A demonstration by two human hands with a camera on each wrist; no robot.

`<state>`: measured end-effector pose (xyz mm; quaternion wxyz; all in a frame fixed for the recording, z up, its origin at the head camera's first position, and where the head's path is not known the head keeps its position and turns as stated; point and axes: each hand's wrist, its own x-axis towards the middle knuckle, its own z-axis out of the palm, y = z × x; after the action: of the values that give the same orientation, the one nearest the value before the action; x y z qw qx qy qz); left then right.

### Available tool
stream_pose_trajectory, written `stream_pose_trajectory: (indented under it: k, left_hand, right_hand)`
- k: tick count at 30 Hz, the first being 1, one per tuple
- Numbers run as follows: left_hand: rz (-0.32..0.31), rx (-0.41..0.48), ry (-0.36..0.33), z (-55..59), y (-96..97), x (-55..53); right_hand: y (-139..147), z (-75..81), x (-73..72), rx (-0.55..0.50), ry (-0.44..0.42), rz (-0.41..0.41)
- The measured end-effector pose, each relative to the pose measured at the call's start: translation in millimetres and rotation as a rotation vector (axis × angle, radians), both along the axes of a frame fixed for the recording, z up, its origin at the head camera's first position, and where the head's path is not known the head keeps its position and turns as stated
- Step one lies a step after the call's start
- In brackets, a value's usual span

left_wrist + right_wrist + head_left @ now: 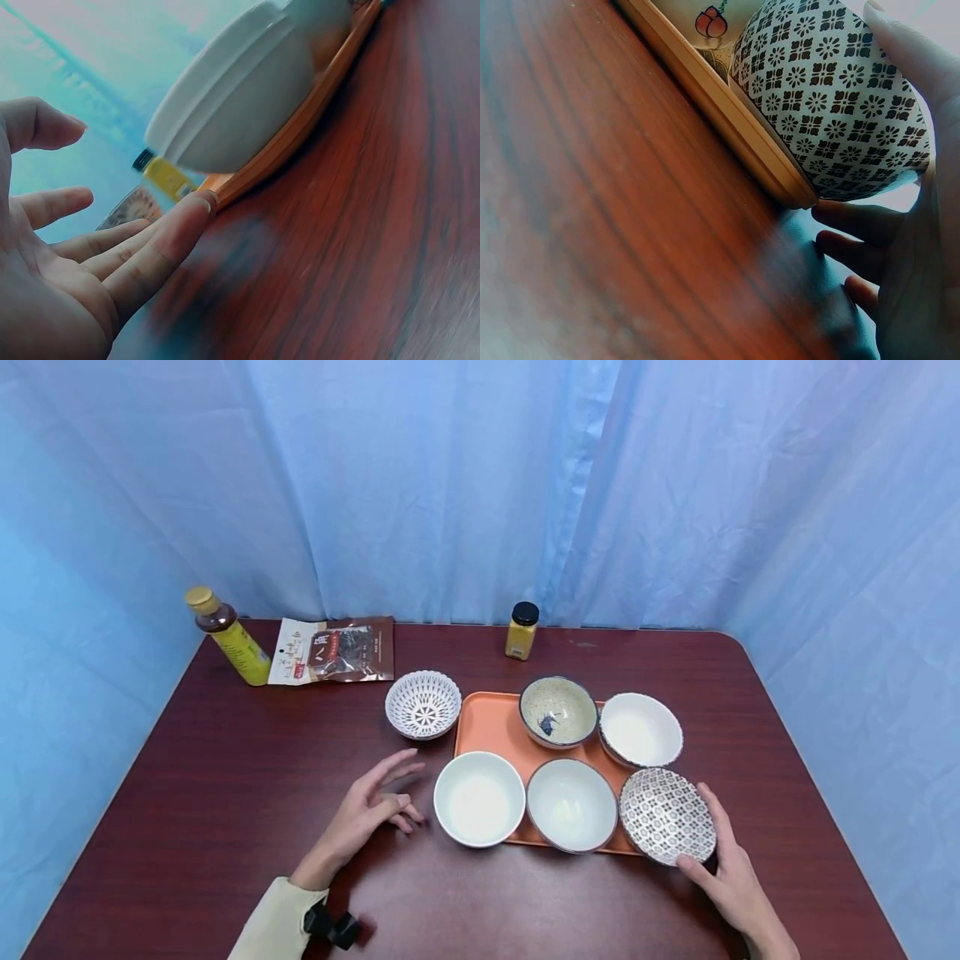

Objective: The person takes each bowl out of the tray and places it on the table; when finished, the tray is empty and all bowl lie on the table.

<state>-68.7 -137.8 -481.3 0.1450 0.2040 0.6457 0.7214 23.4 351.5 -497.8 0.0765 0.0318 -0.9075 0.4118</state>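
My right hand [731, 881] grips a bowl with a dark flower pattern [667, 816] at the tray's near right corner. The thumb lies at its near rim, the fingers along its right side. In the right wrist view the patterned bowl [832, 97] stands at the edge of the orange tray [727, 112]. My left hand [375, 802] hovers with loosely spread fingers, holding nothing, left of a plain white bowl [480, 799]. Beside that bowl on the orange tray [487, 718] sits a pale grey-white bowl [572, 806]. Behind are a speckled bowl [558, 712] and a white bowl [641, 730].
A small white patterned bowl [423, 705] stands on the table just left of the tray. Toward the back are a yellow-labelled bottle [238, 643], a brown-and-white packet [332, 650] and a black-capped yellow jar [522, 631]. Blue curtains [450, 493] hang around the table.
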Motion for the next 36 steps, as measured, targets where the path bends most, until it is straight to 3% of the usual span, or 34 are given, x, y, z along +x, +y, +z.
stream_pose_trajectory:
  k: [14, 30, 36]
  left_hand:
    - [-0.093, -0.042, -0.089, -1.0, 33.3, 1.3]
    - [-0.194, 0.059, -0.121, -7.4, 37.7, -2.9]
    - [-0.215, 0.053, -0.128, -11.7, 38.2, -2.7]
  right_hand:
    - [0.0, 0.8, -1.0, 0.006, -0.003, 0.005]
    - [0.0, 1.4, -0.9, 0.009, -0.003, 0.0]
    - [0.3, 0.5, 0.1, 0.0, -0.009, -0.004]
